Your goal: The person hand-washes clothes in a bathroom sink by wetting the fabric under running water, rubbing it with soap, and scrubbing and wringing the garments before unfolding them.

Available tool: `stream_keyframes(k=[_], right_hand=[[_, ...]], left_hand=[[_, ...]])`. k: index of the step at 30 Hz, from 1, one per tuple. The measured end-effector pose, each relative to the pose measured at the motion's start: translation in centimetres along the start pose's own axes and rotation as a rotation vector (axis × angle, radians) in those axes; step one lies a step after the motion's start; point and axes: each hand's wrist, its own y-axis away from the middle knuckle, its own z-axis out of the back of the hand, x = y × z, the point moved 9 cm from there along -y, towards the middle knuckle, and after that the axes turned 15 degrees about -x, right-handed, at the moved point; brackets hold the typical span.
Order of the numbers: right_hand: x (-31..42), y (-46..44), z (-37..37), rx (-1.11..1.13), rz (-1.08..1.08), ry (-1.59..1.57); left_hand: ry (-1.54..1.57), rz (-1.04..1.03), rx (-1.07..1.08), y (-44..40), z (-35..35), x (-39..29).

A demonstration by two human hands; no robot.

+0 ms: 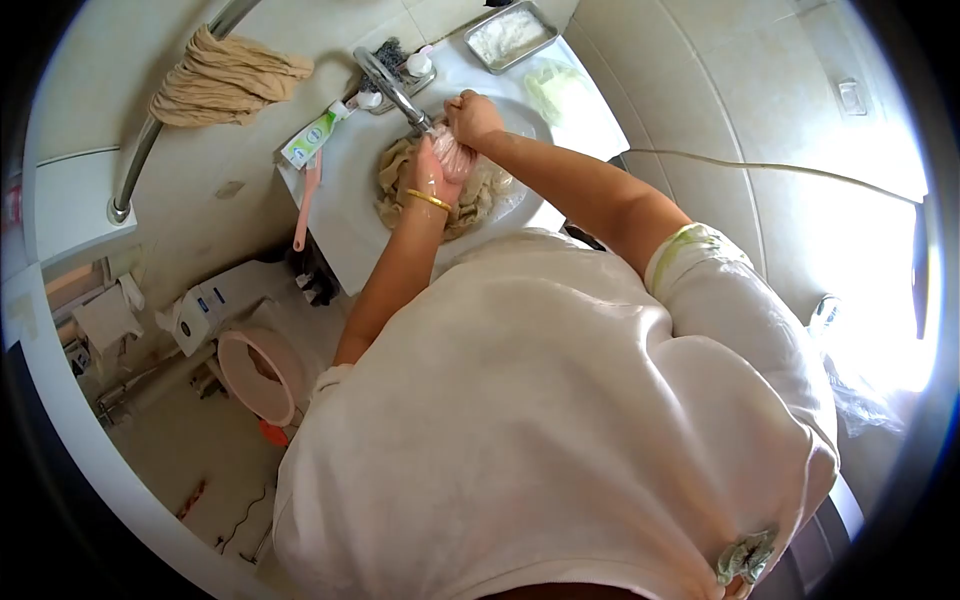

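Under the faucet (392, 88), over the white washbasin (345, 222), my two hands are close together. My left hand (432, 172), with a gold bangle on the wrist, is closed round a wet, pale pink, shiny bundle (455, 157); whether it is thin cloth or plastic I cannot tell. My right hand (474, 118) is curled into a fist at the bundle's upper end, beside the spout. What its fingers grip is hidden. Below both hands, crumpled wet beige cloth (398, 170) lies in the basin.
Left of the basin lie a green and white tube (312, 138) and a pink-handled brush (307, 205). A metal tray (510, 38) and a pale green plastic bag (556, 92) are on the right. Beige cloth (228, 80) hangs on a rail; a pink bucket (258, 375) stands below.
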Motion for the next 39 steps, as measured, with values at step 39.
stream_keyframes(k=[39], right_hand=[[1.3, 4.3, 0.0, 0.443, -0.375, -0.409]], left_hand=[[-0.264, -0.063, -0.129, -1.0, 2.3, -0.5]])
